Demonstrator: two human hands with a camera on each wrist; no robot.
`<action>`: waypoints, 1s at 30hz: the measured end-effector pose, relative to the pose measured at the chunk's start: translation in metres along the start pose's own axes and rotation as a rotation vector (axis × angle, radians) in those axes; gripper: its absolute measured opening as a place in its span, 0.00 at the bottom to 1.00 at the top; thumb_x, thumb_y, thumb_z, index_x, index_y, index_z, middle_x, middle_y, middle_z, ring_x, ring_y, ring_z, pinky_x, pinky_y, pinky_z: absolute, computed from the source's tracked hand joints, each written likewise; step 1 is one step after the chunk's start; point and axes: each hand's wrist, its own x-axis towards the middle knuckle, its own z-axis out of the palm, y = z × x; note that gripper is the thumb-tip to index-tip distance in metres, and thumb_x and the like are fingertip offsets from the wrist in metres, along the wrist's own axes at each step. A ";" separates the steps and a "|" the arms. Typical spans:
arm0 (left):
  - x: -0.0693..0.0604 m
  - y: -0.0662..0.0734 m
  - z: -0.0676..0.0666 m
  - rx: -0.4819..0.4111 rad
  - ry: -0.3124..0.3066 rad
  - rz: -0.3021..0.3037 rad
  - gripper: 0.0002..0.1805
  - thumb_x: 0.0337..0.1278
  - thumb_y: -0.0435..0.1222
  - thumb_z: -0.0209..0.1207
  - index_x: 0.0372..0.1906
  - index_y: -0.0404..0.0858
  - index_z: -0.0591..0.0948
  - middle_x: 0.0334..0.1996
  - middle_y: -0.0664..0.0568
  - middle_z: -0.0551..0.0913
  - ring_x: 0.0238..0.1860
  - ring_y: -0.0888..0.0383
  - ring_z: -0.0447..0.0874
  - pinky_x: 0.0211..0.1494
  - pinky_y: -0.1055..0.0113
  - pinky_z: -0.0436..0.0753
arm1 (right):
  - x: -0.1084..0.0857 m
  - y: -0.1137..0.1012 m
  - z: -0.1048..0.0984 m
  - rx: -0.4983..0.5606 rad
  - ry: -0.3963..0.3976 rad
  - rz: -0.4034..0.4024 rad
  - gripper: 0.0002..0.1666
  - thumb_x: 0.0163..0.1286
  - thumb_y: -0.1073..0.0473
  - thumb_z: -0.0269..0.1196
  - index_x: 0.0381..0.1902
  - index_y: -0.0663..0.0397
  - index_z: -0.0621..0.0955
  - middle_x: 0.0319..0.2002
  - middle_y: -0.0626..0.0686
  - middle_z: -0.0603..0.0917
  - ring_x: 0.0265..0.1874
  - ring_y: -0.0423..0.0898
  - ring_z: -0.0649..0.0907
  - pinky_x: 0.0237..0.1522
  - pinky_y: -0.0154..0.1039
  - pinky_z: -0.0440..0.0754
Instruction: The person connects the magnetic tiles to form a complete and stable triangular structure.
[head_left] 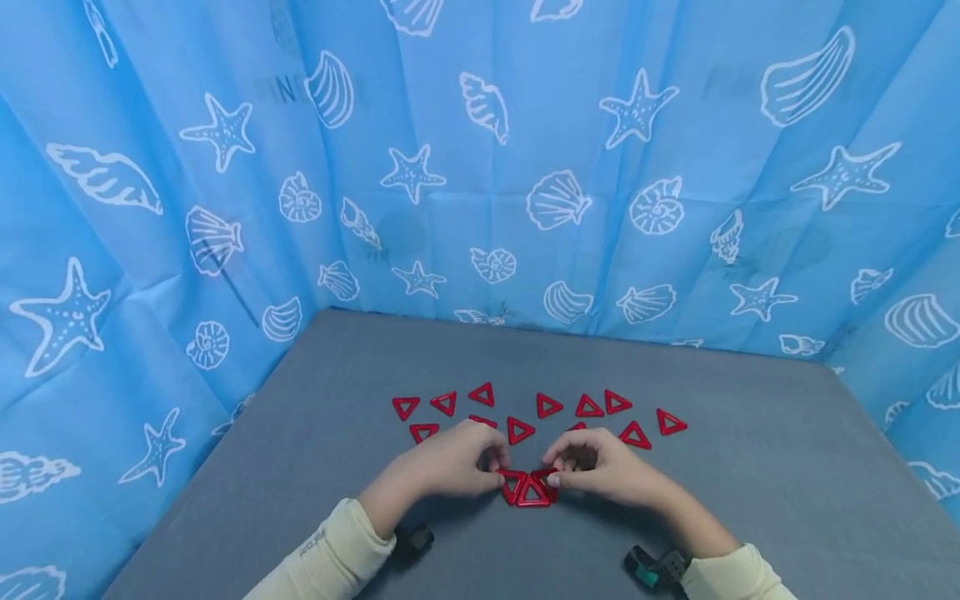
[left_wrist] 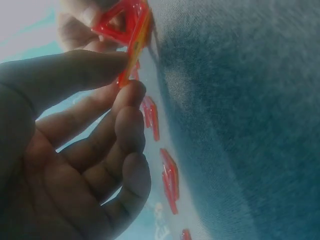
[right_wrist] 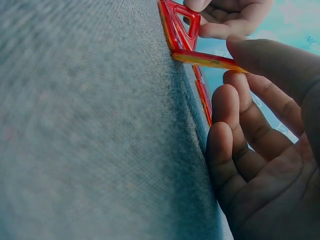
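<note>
Fingers and thumb of my left hand pinch a glossy red hollow triangle, those of my right hand another triangle, both orange-edged seen side-on; between my fingertips a third triangle meets both. Beyond my fingers, more red triangles lie scattered on the grey tabletop; farther off hangs a blue shell-print curtain.

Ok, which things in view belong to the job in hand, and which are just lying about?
In the job:
- left hand and right hand, each pinching a triangle
- three red triangles between them
- loose triangles beyond, probably: same kind

Apparently not:
- curtain, backdrop
- table, only the surface
- wrist gear

No plainly stray item shows.
</note>
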 end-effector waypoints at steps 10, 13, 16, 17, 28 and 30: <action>0.000 0.005 0.002 -0.049 0.024 0.088 0.05 0.64 0.35 0.71 0.41 0.46 0.86 0.31 0.65 0.83 0.29 0.67 0.81 0.39 0.72 0.82 | -0.001 0.002 0.001 -0.001 -0.003 -0.013 0.11 0.72 0.62 0.71 0.48 0.59 0.86 0.35 0.57 0.87 0.32 0.46 0.85 0.37 0.37 0.86; 0.001 0.008 0.003 -0.068 0.021 0.105 0.05 0.65 0.35 0.70 0.42 0.46 0.87 0.31 0.65 0.84 0.30 0.68 0.82 0.40 0.73 0.83 | 0.000 0.002 0.000 0.003 -0.004 -0.041 0.10 0.71 0.63 0.71 0.48 0.59 0.86 0.35 0.57 0.87 0.31 0.46 0.85 0.36 0.37 0.86; 0.002 0.011 0.005 -0.087 0.008 0.106 0.05 0.66 0.36 0.70 0.43 0.45 0.87 0.31 0.66 0.84 0.31 0.69 0.83 0.41 0.73 0.83 | 0.000 0.000 -0.001 0.014 -0.016 -0.048 0.09 0.71 0.63 0.71 0.48 0.57 0.86 0.36 0.58 0.87 0.30 0.46 0.85 0.35 0.37 0.85; 0.002 0.011 0.005 -0.095 0.002 0.105 0.05 0.66 0.36 0.70 0.43 0.44 0.87 0.31 0.66 0.84 0.31 0.69 0.83 0.41 0.73 0.83 | -0.001 0.000 0.000 0.019 -0.020 -0.049 0.09 0.71 0.64 0.71 0.47 0.58 0.85 0.36 0.59 0.86 0.30 0.46 0.85 0.35 0.36 0.85; 0.004 0.012 0.009 -0.105 -0.043 0.117 0.04 0.67 0.34 0.69 0.43 0.45 0.87 0.32 0.66 0.86 0.33 0.71 0.84 0.41 0.73 0.83 | 0.001 0.003 -0.001 0.051 -0.072 -0.105 0.05 0.72 0.66 0.69 0.44 0.56 0.87 0.39 0.55 0.88 0.30 0.48 0.85 0.36 0.38 0.87; 0.004 0.012 0.010 -0.100 -0.045 0.109 0.04 0.67 0.35 0.69 0.43 0.45 0.87 0.32 0.66 0.86 0.33 0.71 0.84 0.41 0.73 0.83 | 0.001 0.003 -0.001 0.064 -0.086 -0.108 0.05 0.73 0.66 0.68 0.45 0.59 0.87 0.40 0.56 0.89 0.31 0.47 0.85 0.37 0.38 0.87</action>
